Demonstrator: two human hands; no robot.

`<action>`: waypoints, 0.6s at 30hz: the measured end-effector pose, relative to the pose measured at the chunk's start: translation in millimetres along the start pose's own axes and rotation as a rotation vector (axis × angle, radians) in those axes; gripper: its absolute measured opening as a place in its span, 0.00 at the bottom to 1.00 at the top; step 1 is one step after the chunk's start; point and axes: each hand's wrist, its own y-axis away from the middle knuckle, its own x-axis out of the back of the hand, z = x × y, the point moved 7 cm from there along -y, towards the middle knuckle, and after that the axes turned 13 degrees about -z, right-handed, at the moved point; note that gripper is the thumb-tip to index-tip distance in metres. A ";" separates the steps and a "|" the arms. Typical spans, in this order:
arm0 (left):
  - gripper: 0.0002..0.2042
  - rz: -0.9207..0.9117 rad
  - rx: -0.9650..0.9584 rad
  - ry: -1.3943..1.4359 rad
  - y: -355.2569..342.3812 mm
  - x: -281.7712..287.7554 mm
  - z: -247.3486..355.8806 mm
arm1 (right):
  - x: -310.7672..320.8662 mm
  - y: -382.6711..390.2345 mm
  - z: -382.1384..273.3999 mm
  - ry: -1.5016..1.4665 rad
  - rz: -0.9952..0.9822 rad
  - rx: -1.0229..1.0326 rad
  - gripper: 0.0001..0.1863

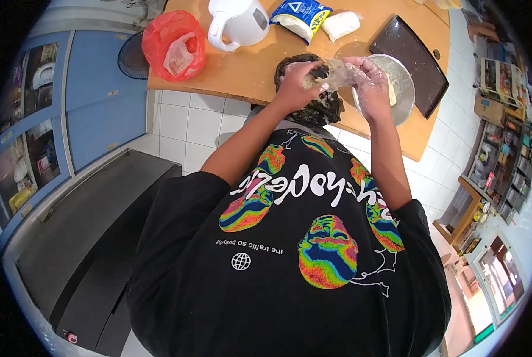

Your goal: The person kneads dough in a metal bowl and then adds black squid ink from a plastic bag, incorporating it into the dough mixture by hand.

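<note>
Near one bowl (405, 89) are two hands (294, 86) (371, 88), left spread, right pinching one plastic piece (338, 75).

Wearing a loose black T-shirt (272, 303) with short wide sleeves (182, 208). Printed with rounded rainbow-swirl patches (328, 253) in red, yellow, green, blue, plus big wavy white lettering (317, 188), smaller white text (251, 247), white globe symbol (241, 262), thin white squiggles (364, 275). Smeared with something pale and powdery-looking on the right hand (372, 84).
</note>
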 end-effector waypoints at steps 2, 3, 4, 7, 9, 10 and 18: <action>0.24 -0.157 -0.010 0.105 -7.5 -10.0 -3.4 | -2.6 -3.4 -0.1 -0.058 -0.043 0.018 0.09; 0.21 -0.167 -0.055 0.106 -8.3 -11.4 -3.2 | -3.7 -4.8 -2.3 -0.056 -0.049 0.024 0.09; 0.21 -0.160 -0.058 0.101 -7.2 -10.0 -5.8 | -5.2 -5.6 -3.2 -0.066 -0.059 0.011 0.09; 0.18 -0.155 0.017 0.057 -3.0 -0.4 1.8 | -6.8 -10.1 -10.7 -0.089 -0.063 0.027 0.09; 0.17 -0.123 -0.019 0.077 -3.3 5.8 -9.7 | -14.2 -11.3 -19.0 -0.100 -0.066 0.046 0.09; 0.16 -0.091 -0.054 0.101 -2.6 10.8 -14.6 | -18.8 -12.8 -23.8 -0.090 -0.055 0.056 0.09; 0.19 0.081 0.140 0.169 19.3 85.5 -25.9 | -59.9 -31.4 -46.0 0.048 -0.114 0.033 0.09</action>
